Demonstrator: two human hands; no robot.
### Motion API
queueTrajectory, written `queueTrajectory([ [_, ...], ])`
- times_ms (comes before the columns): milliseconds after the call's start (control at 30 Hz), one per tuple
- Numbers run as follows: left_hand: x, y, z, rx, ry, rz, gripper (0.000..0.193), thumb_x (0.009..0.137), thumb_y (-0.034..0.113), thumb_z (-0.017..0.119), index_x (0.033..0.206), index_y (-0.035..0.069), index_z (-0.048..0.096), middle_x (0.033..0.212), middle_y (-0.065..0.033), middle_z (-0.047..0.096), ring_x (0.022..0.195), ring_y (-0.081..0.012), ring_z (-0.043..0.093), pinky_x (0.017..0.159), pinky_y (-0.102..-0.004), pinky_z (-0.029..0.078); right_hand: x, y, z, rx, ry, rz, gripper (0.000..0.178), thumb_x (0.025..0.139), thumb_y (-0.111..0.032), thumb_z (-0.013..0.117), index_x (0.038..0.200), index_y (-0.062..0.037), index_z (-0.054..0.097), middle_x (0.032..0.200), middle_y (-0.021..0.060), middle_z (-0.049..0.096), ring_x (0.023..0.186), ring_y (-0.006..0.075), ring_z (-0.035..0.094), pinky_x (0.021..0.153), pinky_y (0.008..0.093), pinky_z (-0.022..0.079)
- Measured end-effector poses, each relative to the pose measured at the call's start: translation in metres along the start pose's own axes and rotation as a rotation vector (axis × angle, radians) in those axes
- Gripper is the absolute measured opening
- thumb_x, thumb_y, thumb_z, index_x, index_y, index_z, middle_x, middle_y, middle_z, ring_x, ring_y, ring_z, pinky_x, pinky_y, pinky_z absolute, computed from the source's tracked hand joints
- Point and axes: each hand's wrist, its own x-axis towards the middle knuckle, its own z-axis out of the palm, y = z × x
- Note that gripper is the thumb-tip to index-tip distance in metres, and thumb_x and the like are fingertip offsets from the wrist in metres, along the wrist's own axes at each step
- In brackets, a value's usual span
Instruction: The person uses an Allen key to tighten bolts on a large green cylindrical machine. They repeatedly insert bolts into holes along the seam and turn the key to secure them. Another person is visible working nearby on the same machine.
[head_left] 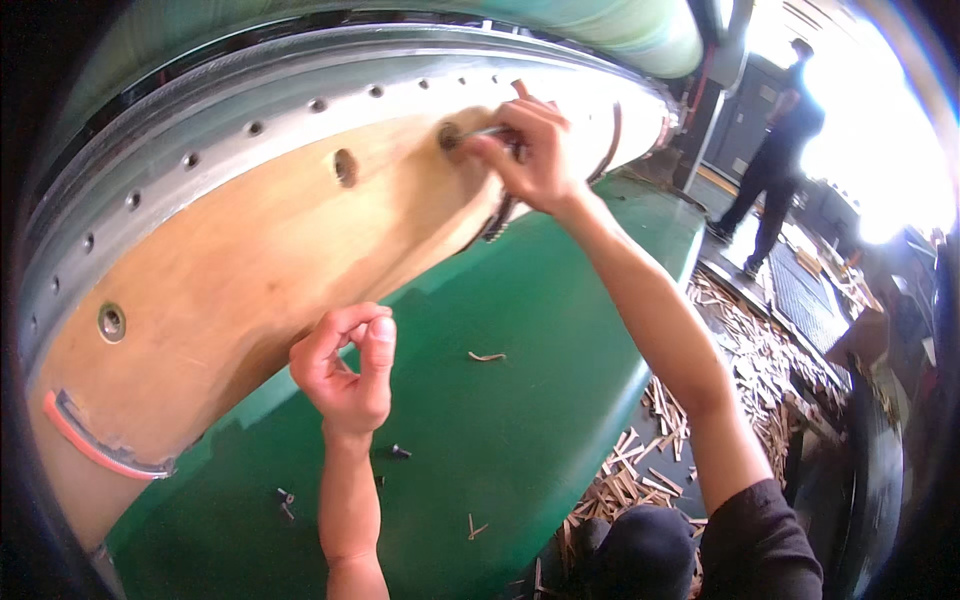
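My right hand (535, 155) is closed round a thin metal rod-like tool (492, 131), partly hidden by the fingers. The tool's tip points into a round recess (450, 136) in a curved tan wooden board on a large roller. Lower down, my left hand (348, 365) hovers in front of the board's lower edge, thumb and fingers curled together; whether they pinch something small is not visible. Two more recesses, one with a bolt head (112, 322) inside and one further up (345, 167), show in the board. Loose bolts (400, 452) lie on the green surface below.
A row of small holes (255, 129) runs along the roller's grey band. The green curved surface (560, 420) fills the space beneath the board. Wood scraps (735, 345) cover the floor at right. Another person (785, 150) stands at the far right.
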Motion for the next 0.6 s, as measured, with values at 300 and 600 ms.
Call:
queueTrajectory([
  [300,-0.003,0.011,0.017,0.272,-0.551,0.006,0.002,0.086,0.009,0.07,0.085,0.008,0.069,0.06,-0.0017,0.059,0.05,-0.0093,0.052,0.05,-0.0245,0.04,-0.018,0.03,-0.083,0.301,0.136,0.242,0.044,0.107,-0.036,0.04,0.087,-0.0017,0.059,0.078,0.0031,0.054,0.072,0.0132,0.048,0.065,0.029,0.039],
  [600,-0.03,0.006,-0.028,0.86,-1.309,-0.527,0.025,0.085,0.021,0.071,0.107,0.009,0.073,0.099,-0.0147,0.074,0.091,-0.0311,0.071,0.082,-0.0422,0.056,-0.195,-0.145,0.01,0.945,-0.71,0.874,0.03,0.101,-0.028,0.062,0.096,-0.0002,0.072,0.076,0.005,0.063,0.066,0.0089,0.053,0.059,0.0289,0.044],
])
